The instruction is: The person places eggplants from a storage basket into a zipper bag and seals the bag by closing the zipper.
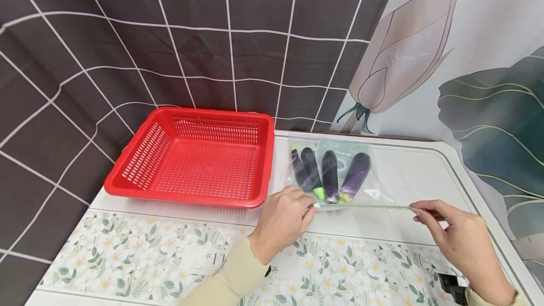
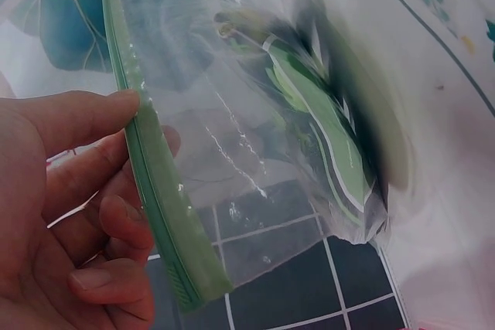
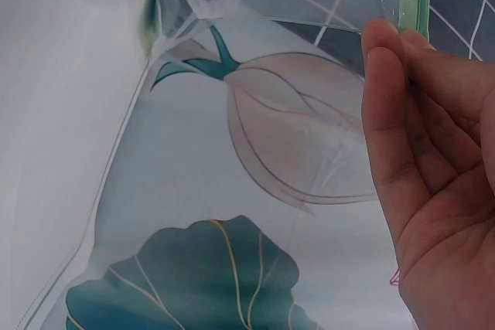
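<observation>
A clear zip bag [image 1: 374, 188] with a green strip along its near edge lies on the table, holding several dark purple eggplants [image 1: 329, 169]. My left hand [image 1: 282, 218] grips the left part of that strip; in the left wrist view the green zip strip [image 2: 158, 183] lies between the thumb and fingers of the left hand [image 2: 69, 191]. At the opposite corner, my right hand [image 1: 459, 235] pinches the strip's end between thumb and fingertips. The right wrist view has the bag's corner [image 3: 414, 5] in the right hand [image 3: 433, 137]. The strip is stretched straight between both hands.
Left of the bag stands a red plastic basket [image 1: 212, 169] with slotted walls and nothing inside. A flower-printed cloth [image 1: 140, 254] covers the near part of the white table. Behind hang a dark grid-patterned curtain [image 1: 255, 55] and a flower-printed one [image 1: 408, 55].
</observation>
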`<state>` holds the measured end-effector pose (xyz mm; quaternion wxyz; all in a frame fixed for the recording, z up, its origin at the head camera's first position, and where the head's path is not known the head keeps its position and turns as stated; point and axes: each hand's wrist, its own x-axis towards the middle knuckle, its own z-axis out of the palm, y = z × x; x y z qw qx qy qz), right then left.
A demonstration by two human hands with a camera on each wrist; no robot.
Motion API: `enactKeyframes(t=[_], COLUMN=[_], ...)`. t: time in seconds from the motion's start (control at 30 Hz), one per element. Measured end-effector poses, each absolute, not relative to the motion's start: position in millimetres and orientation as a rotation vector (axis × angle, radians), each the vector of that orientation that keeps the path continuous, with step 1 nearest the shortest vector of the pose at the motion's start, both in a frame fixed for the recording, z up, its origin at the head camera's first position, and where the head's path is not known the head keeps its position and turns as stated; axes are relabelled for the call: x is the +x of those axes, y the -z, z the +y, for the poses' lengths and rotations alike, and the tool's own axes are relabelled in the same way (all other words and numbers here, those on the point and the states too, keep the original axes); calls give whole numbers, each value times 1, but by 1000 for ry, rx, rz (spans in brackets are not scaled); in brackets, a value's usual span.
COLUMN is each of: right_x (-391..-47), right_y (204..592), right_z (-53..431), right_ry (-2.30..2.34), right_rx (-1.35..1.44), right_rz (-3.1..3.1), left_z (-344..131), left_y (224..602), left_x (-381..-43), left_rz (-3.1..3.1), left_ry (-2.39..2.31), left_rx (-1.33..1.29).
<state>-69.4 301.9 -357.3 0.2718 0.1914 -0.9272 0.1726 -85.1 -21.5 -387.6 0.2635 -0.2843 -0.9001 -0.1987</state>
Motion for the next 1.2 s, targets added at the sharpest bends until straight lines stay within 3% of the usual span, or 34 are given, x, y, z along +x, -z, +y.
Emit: enactKeyframes(t=[1.2], right_x=[-70], right_y=[358], right_z=[305], right_ry=[-462], right_rx=[503], right_rz=[-2502], left_z=[-36], left_y=[390], left_x=[-82], left_rz=[-2454], left_ry=[530], left_rx=[-753])
